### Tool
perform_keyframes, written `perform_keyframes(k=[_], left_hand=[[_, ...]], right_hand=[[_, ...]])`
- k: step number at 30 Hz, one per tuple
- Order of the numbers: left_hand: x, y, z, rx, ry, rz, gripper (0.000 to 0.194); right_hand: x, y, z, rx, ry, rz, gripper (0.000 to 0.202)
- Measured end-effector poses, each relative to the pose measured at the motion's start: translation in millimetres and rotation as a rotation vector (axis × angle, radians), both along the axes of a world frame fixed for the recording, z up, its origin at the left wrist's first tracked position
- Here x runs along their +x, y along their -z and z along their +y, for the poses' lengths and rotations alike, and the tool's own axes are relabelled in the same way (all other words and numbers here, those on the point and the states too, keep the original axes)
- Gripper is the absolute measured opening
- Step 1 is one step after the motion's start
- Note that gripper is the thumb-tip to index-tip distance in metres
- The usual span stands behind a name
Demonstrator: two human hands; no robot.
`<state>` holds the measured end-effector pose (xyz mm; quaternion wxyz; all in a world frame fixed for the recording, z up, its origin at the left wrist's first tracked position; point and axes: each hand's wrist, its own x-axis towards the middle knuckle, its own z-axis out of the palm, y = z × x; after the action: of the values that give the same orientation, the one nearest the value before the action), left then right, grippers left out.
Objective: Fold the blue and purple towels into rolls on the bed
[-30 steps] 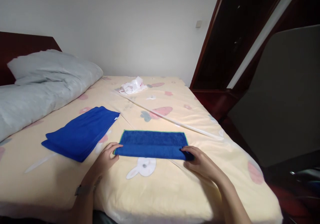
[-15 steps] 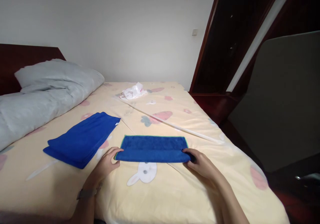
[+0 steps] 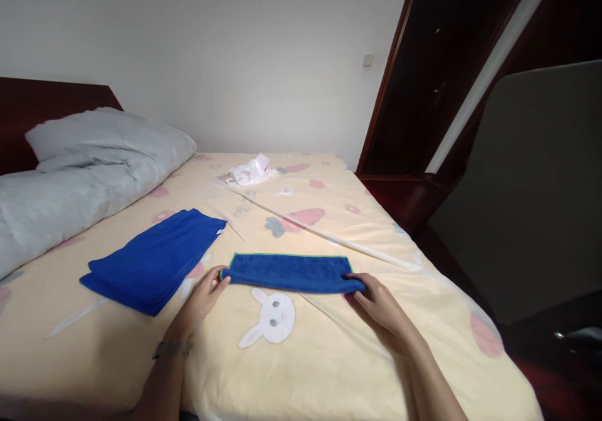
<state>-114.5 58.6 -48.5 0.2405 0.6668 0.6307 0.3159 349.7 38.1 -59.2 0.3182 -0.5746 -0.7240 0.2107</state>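
Cloth (image 3: 290, 272) stretches nine to three o'clock; left hand (image 3: 207, 292) and right hand (image 3: 380, 302), fingers nearly closed, pinch opposite ends.

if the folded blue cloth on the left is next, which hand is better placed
Likely the left hand: it is nearer the folded blue cloth, though it grips one end of the green-edged cloth. The right hand holds the opposite end, farther away.
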Motion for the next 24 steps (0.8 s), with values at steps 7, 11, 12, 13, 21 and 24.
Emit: perform_keyframes(k=[7, 11, 12, 13, 21, 24], left_hand=[[-3, 22.1, 19, 0.054, -0.038, -0.103, 0.065], [7, 23.5, 25, 0.127, -0.109, -0.028, 0.062], [10, 21.5, 25, 0.144, -0.126, -0.004, 0.058], [14, 18.9, 25, 0.158, -0.138, 0.016, 0.054], [15, 4.5, 5, 0.137, -0.129, 0.343, 0.024], [11, 4.8, -2, 0.276, -0.085, 0.375, 0.029]], right_hand=[[-6, 12.2, 26, -0.105, 0.184, 0.225, 0.052], [-11, 10.3, 29, -0.058, 0.179, 0.172, 0.055], [-12, 8.5, 29, -0.044, 0.174, 0.179, 0.053], [-11, 6.4, 28, -0.032, 0.174, 0.188, 0.050], [6, -0.2, 16, -0.136, 0.115, 0.023, 0.027], [7, -4.2, 13, 0.007, 0.166, -0.133, 0.027]])
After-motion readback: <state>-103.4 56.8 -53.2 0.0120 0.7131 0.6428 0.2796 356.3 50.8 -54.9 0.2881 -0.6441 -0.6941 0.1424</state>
